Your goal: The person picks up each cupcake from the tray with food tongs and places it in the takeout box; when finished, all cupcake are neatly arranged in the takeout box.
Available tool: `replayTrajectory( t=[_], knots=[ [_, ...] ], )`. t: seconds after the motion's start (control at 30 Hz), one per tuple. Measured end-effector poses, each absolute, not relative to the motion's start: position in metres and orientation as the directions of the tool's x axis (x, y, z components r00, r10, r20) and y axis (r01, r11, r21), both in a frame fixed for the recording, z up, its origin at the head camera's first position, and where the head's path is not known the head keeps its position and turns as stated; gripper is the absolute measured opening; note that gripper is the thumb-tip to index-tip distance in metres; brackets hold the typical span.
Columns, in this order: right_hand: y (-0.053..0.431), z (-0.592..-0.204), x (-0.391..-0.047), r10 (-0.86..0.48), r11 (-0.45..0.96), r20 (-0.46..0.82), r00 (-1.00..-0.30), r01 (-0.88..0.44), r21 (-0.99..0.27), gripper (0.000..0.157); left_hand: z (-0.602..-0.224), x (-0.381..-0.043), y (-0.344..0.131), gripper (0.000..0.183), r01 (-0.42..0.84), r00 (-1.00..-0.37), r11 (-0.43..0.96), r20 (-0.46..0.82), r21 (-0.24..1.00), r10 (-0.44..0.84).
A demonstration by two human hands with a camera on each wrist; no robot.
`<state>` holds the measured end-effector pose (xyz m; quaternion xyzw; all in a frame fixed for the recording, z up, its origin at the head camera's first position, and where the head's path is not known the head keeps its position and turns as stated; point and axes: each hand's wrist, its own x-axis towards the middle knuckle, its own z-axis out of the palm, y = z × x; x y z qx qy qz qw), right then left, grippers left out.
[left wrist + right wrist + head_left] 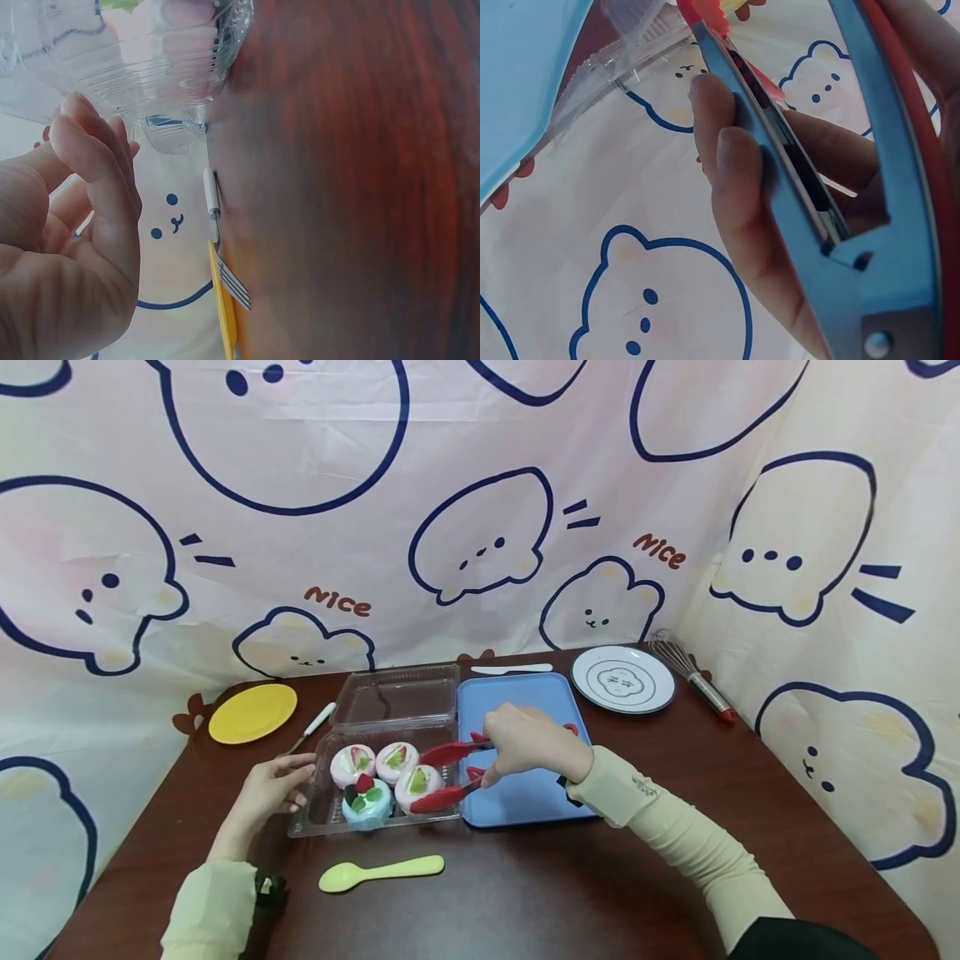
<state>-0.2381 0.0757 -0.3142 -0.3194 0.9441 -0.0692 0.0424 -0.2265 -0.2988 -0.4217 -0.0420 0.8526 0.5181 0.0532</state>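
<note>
My right hand [521, 743] grips metal tongs [795, 172] with red tips. One red tip [442, 797] overlaps the front-right pink cake with green fruit [417, 783]; the other lies above, behind it. The cake sits between the spread tips, inside a clear plastic container [375, 828]. With it are a pink cake with a strawberry slice [352, 765], another pink cake [396, 762] and a blue cake with berries [367, 803]. My left hand [273, 789] is at the container's left side, fingers loosely bent, fingertips [75, 105] right at the rim.
A blue tray [525, 806] stands right of the container, whose lid [397, 693] is raised behind. A green spoon [382, 871] lies in front. Around are a yellow plate [253, 713], a fork [212, 195], a white knife [512, 669], a white plate [622, 681] and a whisk [693, 675].
</note>
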Motion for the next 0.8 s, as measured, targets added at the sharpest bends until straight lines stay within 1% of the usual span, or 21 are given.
replayTrajectory(
  t=[0.5, 0.6, 0.7, 0.8],
  knots=[
    [0.086, -0.328, -0.239, -0.604, 0.777, 0.002, -0.797, -0.589, -0.224, 0.041, -0.421, -0.227, -0.299, 0.049, -0.127, -0.991, 0.452, -0.132, 0.883, -0.02],
    [0.089, -0.332, -0.239, -0.594, 0.78, 0.005, -0.804, -0.578, -0.242, 0.043, -0.423, -0.227, -0.299, 0.051, -0.115, -0.993, 0.43, -0.122, 0.895, -0.011],
    [0.091, -0.335, -0.238, -0.583, 0.783, 0.009, -0.812, -0.565, -0.259, 0.049, -0.425, -0.227, -0.301, 0.052, -0.102, -0.994, 0.42, -0.113, 0.902, 0.002],
    [0.094, -0.338, -0.237, -0.576, 0.784, 0.019, -0.817, -0.558, -0.273, 0.052, -0.426, -0.227, -0.3, 0.055, -0.118, -0.992, 0.421, -0.123, 0.9, -0.015]
  ],
)
